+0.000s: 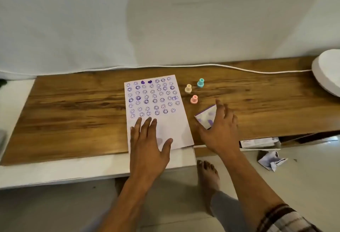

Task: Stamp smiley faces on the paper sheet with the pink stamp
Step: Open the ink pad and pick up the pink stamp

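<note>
The left hand (148,140) lies flat, fingers spread, on the bare lower part of the paper sheet (176,127). Right of the sheet stands the pink stamp (194,100), untouched; nearer than it, the right hand (219,130) splays over an ink-stained pad (206,117), gripping nothing.

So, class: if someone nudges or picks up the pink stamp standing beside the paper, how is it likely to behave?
The pink stamp looks small and plastic, so probably light and stiff. It stands upright on a flared base with a narrower neck, so a sideways push might tip it. Being round, it could then roll on the smooth wooden board.
</note>
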Motion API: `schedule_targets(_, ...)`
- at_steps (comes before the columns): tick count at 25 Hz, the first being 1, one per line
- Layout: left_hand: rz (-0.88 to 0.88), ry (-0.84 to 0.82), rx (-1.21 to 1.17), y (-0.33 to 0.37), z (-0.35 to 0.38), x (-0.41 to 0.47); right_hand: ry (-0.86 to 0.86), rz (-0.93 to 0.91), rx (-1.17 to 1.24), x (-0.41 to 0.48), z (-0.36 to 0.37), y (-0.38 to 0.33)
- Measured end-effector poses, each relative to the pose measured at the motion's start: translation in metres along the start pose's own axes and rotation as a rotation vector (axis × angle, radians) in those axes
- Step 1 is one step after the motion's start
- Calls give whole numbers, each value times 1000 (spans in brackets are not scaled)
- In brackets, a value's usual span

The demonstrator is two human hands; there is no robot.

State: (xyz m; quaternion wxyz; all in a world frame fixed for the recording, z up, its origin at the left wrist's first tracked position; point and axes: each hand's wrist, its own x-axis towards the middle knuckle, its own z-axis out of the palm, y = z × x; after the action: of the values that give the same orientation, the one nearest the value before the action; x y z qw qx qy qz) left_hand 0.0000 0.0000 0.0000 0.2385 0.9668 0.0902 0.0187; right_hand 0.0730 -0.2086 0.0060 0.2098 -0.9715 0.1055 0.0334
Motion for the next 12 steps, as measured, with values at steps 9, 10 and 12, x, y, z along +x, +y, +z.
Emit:
schedule_targets(9, -34, -3, -118, 7, 10, 22, -66, 12, 91, 11, 4, 2)
schedule_targets(10, -38, -1, -124, 6, 9, 22, -72, 36, 167, 14, 1, 3)
schedule_targets(12, -52, 9, -147, 5, 9, 22, -55, 70, 304, 21, -7, 5)
